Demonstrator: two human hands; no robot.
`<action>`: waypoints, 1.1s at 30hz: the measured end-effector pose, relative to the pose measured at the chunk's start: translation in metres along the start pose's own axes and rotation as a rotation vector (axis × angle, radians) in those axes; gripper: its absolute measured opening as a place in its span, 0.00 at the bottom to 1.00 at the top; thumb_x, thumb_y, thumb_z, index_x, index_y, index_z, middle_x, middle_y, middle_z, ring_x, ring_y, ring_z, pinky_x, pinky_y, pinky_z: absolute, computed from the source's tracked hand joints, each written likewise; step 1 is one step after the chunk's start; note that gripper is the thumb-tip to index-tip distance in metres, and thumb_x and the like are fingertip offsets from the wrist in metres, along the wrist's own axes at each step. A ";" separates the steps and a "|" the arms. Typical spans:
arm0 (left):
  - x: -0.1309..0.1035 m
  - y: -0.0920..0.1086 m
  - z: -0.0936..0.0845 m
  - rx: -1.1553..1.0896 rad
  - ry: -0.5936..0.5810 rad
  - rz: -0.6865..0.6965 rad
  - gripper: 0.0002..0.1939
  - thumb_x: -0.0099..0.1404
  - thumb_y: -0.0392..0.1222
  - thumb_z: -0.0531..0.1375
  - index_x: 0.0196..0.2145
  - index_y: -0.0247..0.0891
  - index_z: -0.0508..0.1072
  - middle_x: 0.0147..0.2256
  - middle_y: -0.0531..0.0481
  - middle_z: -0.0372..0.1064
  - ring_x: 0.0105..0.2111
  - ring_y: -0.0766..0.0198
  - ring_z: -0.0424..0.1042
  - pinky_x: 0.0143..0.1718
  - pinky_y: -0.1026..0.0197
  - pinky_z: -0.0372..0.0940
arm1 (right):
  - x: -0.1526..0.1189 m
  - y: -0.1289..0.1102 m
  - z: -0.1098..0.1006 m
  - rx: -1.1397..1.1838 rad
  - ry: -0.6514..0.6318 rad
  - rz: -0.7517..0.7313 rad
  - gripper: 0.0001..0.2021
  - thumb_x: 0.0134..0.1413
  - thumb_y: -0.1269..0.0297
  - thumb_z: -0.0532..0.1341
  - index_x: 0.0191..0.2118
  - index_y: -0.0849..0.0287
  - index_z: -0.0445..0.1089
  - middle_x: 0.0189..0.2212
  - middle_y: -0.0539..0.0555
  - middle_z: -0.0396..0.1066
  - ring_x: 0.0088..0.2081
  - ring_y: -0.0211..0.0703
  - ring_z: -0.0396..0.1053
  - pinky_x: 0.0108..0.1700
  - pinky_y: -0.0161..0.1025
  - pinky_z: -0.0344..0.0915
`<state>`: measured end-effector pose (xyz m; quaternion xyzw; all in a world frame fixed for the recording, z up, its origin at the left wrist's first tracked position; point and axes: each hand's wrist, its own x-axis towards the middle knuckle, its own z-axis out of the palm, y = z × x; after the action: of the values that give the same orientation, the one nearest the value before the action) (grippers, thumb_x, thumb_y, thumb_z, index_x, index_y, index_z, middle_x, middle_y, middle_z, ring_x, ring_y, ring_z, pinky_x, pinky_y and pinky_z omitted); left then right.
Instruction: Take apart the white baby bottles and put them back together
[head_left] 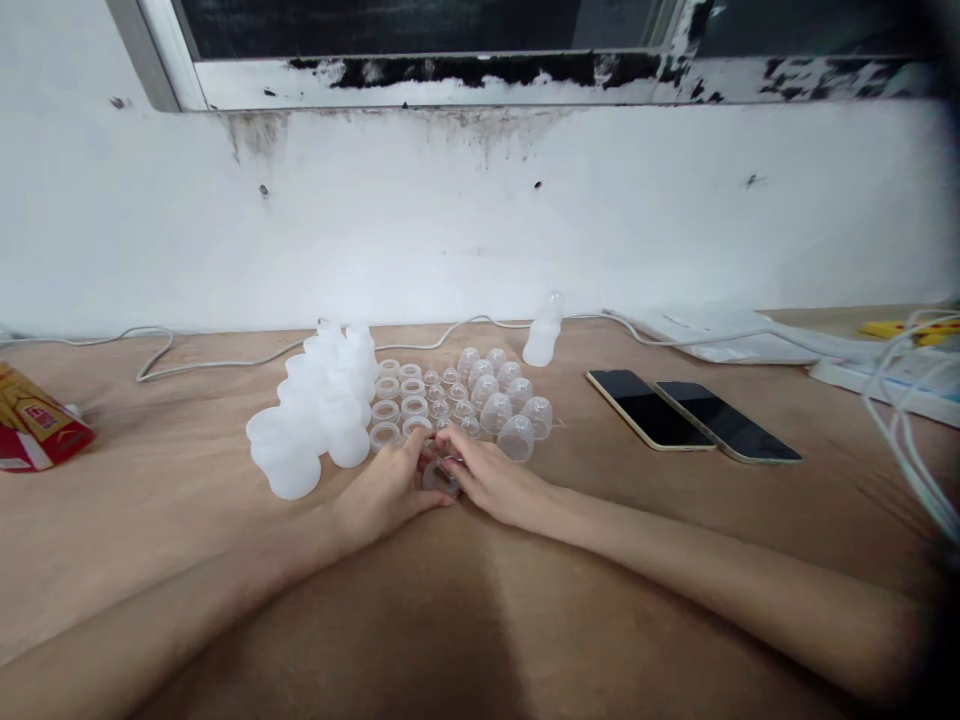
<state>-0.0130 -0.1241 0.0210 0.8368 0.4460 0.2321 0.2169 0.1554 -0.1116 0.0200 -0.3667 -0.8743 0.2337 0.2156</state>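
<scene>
Holds a small, see-through, round plastic ring [439, 480] between the bare left hand [396, 485] and the bare right hand [499, 480], in the middle of the clock, low over the brown wooden table [450, 620]. Bends the left hand round one side of the ring, nearly closed, with the thumb along the near edge. Curls the right hand over the other side, nearly closed too, with thumb and finger on the ring. Cannot tell just how some of the fingertips sit, or if the ring touches the table. Shows at ten o'clock a bunch of cloudy white plastic bottles [330, 400], standing close together. Has at eleven o'clock two lines of flat, cloudy plastic rings [385, 411], just beside the bottles. Has at twelve o'clock small, clear, pointy nipples [462, 410], then at one o'clock bigger clear dome caps [516, 438]. Shows further out at one o'clock a white bottle with a clear cap [543, 335], upright near the white wall [420, 220]. Shows between two and three o'clock two flat phones [651, 410] with black screens, side by side. Shows far off at nine o'clock a red and yellow box [41, 425].
</scene>
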 end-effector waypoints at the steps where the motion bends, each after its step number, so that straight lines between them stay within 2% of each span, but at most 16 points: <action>1: 0.000 -0.001 -0.002 0.042 -0.009 -0.002 0.20 0.53 0.45 0.58 0.42 0.38 0.58 0.32 0.51 0.66 0.28 0.64 0.66 0.28 0.63 0.61 | -0.001 0.003 -0.002 0.019 0.028 0.037 0.08 0.56 0.70 0.44 0.41 0.59 0.53 0.26 0.50 0.65 0.26 0.35 0.63 0.32 0.35 0.59; 3: -0.002 -0.002 -0.005 0.165 -0.009 0.008 0.15 0.55 0.46 0.56 0.40 0.38 0.62 0.32 0.50 0.65 0.30 0.62 0.66 0.30 0.60 0.62 | -0.005 0.007 -0.005 -0.027 0.103 0.099 0.08 0.55 0.67 0.47 0.41 0.59 0.53 0.24 0.49 0.63 0.26 0.36 0.63 0.33 0.36 0.60; 7: -0.004 -0.001 -0.006 0.430 0.030 0.152 0.13 0.60 0.44 0.51 0.41 0.35 0.63 0.41 0.44 0.61 0.40 0.58 0.62 0.40 0.55 0.61 | -0.008 0.011 -0.007 -0.215 0.165 0.066 0.11 0.49 0.64 0.55 0.41 0.59 0.57 0.38 0.55 0.61 0.34 0.40 0.64 0.38 0.40 0.60; 9: -0.005 -0.002 -0.005 0.516 0.058 0.207 0.15 0.61 0.42 0.50 0.44 0.34 0.62 0.44 0.41 0.57 0.43 0.57 0.60 0.43 0.53 0.60 | -0.007 0.010 -0.005 -0.252 0.163 0.063 0.11 0.51 0.64 0.54 0.41 0.59 0.57 0.39 0.56 0.59 0.33 0.39 0.64 0.38 0.41 0.61; 12: -0.005 -0.002 -0.002 0.596 0.086 0.216 0.15 0.61 0.42 0.49 0.44 0.32 0.61 0.43 0.40 0.56 0.42 0.56 0.60 0.42 0.53 0.62 | -0.001 0.010 -0.003 -0.278 0.190 0.076 0.08 0.53 0.65 0.51 0.39 0.61 0.58 0.38 0.56 0.59 0.33 0.39 0.64 0.38 0.41 0.62; 16: -0.004 -0.002 0.000 0.656 0.082 0.218 0.13 0.62 0.40 0.47 0.42 0.32 0.62 0.41 0.40 0.56 0.42 0.56 0.60 0.40 0.53 0.63 | 0.006 0.013 -0.001 -0.280 0.216 0.079 0.05 0.53 0.68 0.51 0.35 0.61 0.59 0.35 0.56 0.62 0.37 0.41 0.63 0.39 0.40 0.60; 23: -0.002 -0.001 -0.002 0.682 0.035 0.208 0.12 0.62 0.39 0.46 0.41 0.31 0.62 0.40 0.41 0.57 0.40 0.58 0.60 0.39 0.55 0.63 | 0.005 0.016 0.000 -0.268 0.203 0.083 0.05 0.53 0.68 0.51 0.36 0.61 0.59 0.32 0.55 0.65 0.32 0.40 0.63 0.34 0.37 0.59; 33: -0.002 -0.001 0.000 0.721 0.068 0.244 0.12 0.62 0.38 0.46 0.42 0.31 0.62 0.39 0.41 0.58 0.39 0.58 0.61 0.38 0.56 0.62 | 0.005 0.017 0.002 -0.260 0.198 0.044 0.06 0.52 0.68 0.51 0.38 0.61 0.59 0.34 0.55 0.63 0.34 0.40 0.62 0.36 0.37 0.59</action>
<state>-0.0150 -0.1250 0.0198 0.8982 0.4029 0.1121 -0.1357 0.1603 -0.0981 0.0098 -0.4319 -0.8634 0.0862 0.2462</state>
